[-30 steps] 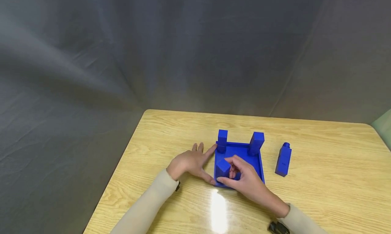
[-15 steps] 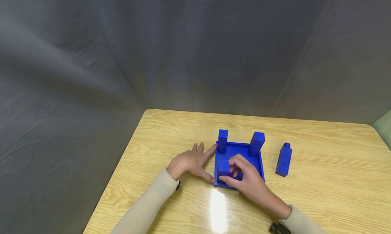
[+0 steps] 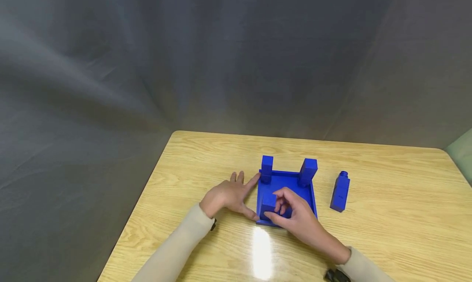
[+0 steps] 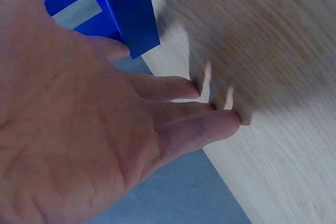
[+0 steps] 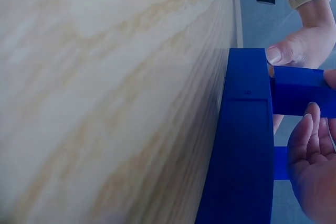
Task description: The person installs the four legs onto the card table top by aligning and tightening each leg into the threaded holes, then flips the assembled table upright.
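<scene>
A blue square tray (image 3: 282, 183) lies on the table with two blue posts, one at its back left corner (image 3: 266, 167) and one at its back right (image 3: 308, 171). At the front left corner a third blue post (image 3: 268, 206) stands upright; my right hand (image 3: 300, 218) pinches it between thumb and fingers. In the right wrist view this post (image 5: 299, 90) meets the tray (image 5: 244, 129) beside the hand (image 5: 320, 177). My left hand (image 3: 230, 195) lies spread, its thumb and index finger touching the tray's left side. The left wrist view shows its palm (image 4: 89, 124) and straight fingers.
A blue bottle-shaped piece (image 3: 340, 192) with a round threaded neck lies on the wooden table (image 3: 387, 200), right of the tray. Dark cloth (image 3: 239, 61) hangs behind the table and on its left.
The post in my right hand has turned slightly about its own axis, and the fingers have shifted a little on it. My left hand keeps its place against the tray.
</scene>
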A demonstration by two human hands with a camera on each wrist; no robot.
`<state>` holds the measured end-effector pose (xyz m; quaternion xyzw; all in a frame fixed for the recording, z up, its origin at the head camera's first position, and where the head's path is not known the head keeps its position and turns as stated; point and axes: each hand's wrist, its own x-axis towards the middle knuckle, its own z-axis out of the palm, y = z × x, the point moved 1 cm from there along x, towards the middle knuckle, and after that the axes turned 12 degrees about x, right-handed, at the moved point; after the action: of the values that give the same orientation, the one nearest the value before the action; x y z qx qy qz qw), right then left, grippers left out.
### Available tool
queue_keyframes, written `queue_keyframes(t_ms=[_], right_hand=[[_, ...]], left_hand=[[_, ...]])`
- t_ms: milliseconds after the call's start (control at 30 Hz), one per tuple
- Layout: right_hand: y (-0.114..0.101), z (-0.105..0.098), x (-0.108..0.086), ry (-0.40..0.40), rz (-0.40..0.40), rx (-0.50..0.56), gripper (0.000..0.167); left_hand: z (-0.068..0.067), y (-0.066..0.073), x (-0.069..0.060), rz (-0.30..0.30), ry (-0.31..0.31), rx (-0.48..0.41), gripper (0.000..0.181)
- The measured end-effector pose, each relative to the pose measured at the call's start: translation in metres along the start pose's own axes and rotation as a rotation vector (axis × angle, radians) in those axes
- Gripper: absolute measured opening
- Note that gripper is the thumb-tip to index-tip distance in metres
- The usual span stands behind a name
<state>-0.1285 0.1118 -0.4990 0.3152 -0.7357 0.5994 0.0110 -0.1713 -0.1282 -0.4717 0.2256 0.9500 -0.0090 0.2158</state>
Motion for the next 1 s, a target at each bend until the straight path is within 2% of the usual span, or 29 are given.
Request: queue_keyframes(t_ms=[400,600,700,867,1000], right_hand=[[-0.0027,0.0023,0.0023,-0.006,0.043,0.031,0.037],[-0.0012,0.0022,0.0018,-0.017,0.072,0.012,0.050],[0.0002,0.0023,0.0003,-0.024,0.077,0.009,0.049],[0.0022,0.0028,0.0003,-0.014,0.043,0.013,0.035],[0.0019,0.0026,0.0006,-0.006,-0.002,-0.023,0.035]], left_hand=[[0.0005,-0.0009,-0.0012,-0.009,0.006,-0.017,0.137],[0.0028,0.0005,0.0005,-0.008,0.014,-0.020,0.137],[0.0039,0.0020,0.0014,-0.006,0.019,-0.003,0.137],[0.0036,0.0034,0.0024,-0.010,0.015,0.022,0.138],[0.0017,0.0019,0.0009,-0.015,0.004,0.023,0.138]])
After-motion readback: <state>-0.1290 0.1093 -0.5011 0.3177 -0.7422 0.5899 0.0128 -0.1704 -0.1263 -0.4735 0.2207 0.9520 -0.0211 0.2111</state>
